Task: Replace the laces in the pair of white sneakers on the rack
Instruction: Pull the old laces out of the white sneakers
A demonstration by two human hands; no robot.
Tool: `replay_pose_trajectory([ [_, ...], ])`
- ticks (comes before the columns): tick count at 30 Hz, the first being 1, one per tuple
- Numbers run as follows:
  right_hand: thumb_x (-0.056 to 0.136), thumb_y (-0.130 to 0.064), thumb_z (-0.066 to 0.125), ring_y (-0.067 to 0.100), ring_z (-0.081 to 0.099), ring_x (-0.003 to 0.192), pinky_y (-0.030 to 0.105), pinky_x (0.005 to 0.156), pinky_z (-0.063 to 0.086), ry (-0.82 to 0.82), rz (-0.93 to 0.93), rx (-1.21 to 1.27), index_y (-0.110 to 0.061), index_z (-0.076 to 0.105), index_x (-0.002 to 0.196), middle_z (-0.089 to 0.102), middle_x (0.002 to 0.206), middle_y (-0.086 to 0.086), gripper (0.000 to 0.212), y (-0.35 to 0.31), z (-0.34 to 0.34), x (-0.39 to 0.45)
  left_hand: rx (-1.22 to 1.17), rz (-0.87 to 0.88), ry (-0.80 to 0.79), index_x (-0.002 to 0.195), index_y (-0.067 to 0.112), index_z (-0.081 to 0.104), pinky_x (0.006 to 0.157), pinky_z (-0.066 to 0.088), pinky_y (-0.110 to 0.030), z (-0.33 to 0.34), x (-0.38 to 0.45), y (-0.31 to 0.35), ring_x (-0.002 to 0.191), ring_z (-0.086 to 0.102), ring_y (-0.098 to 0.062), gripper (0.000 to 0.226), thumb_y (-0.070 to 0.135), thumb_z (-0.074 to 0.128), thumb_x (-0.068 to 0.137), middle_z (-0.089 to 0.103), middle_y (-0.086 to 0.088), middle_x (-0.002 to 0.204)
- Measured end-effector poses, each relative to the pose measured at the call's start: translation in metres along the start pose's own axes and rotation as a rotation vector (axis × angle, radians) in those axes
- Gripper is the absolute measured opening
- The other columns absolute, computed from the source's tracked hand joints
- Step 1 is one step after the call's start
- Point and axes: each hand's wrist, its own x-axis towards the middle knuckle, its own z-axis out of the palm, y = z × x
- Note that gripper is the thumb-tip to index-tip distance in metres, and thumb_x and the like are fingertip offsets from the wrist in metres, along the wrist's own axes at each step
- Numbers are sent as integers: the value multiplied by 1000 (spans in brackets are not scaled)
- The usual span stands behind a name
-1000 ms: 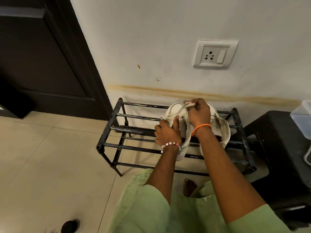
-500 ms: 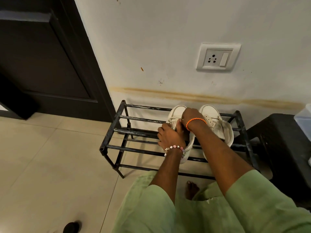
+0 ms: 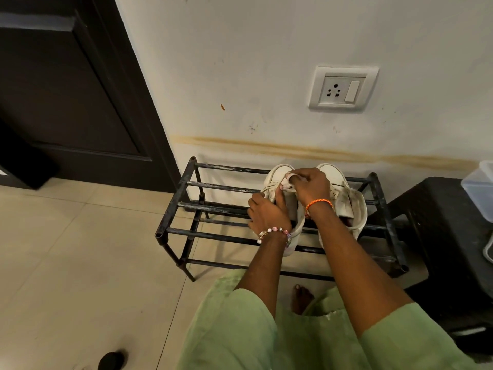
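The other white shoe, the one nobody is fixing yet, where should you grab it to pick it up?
Probably by its heel collar. The right sneaker stands on the rack with its toe to the wall and its open heel end toward the person, so coming from the front, fingers can hook inside the opening.

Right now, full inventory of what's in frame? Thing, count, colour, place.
sneakers: 2, white, top tier of rack, toes to wall
lace: 1 seen, off-white, over the left sneaker
rack: 1, black metal, against wall
socket plate: 1, white, wall above rack
door: 1, dark brown, left
stool: 1, black, right of rack
plastic box: 1, clear, on stool
left hand: holds left sneaker, beaded bracelet
right hand: pinches lace, orange thread band
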Motion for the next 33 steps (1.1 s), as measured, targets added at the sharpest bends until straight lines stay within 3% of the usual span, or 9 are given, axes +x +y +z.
replay_pose_trajectory([
  [3,82,6,62,-1,60,54,16,57,48,87,89,554,2,70,82,66,55,-10,8,-18,-11,4,-32,43,7,127,10,34,89,41,-44,0,-2,0,119,47,-33,62,59,42,90,50,-13,129],
  [7,90,3,53,14,64,51,22,48,47,13,237,856,-8,54,68,64,51,1,24,-38,-13,17,122,137,-56,141,27,34,93,40,-45,0,1,-4,119,45,-32,56,58,33,93,44,-12,128],
  [10,86,-6,56,13,52,45,24,53,43,-34,159,349,-12,58,64,54,49,0,23,-27,-7,29,177,115,-92,132,23,46,96,37,-46,-2,2,-3,120,43,-31,54,58,29,95,43,-11,127],
  [14,81,-15,60,27,49,65,25,54,34,-230,-3,-314,-10,59,58,54,60,11,23,-14,-6,36,181,104,-87,125,17,46,94,38,-45,-3,2,-2,118,44,-31,52,56,29,95,45,-11,125],
  [17,80,-17,63,34,62,95,27,72,43,-352,-37,-569,-5,73,93,69,95,20,20,-5,-3,37,185,111,-77,125,18,48,93,38,-44,-4,2,-3,117,45,-31,51,55,29,96,46,-12,124],
  [21,80,-16,65,35,61,99,30,80,47,-397,-65,-651,-7,72,101,68,104,19,23,-5,0,36,185,115,-73,126,18,48,93,38,-44,-4,2,-3,116,45,-31,51,54,28,97,47,-12,124],
  [28,80,-1,57,25,62,94,19,73,39,-202,-159,-351,-10,74,86,70,99,12,20,7,-3,21,157,115,-66,122,18,50,93,39,-45,-4,2,-3,115,46,-32,49,53,28,97,48,-12,122],
  [31,76,0,56,19,60,82,26,75,48,-121,-124,66,-19,65,68,66,87,9,23,-3,-10,17,167,117,-65,122,17,49,92,40,-46,-3,2,-3,116,46,-32,50,54,27,97,48,-12,122],
  [33,78,5,51,14,59,77,24,65,49,-97,-43,353,-19,58,67,64,78,2,27,-16,-18,20,173,122,-68,122,16,49,91,40,-46,-3,3,-3,116,46,-32,51,54,27,97,48,-12,122],
])
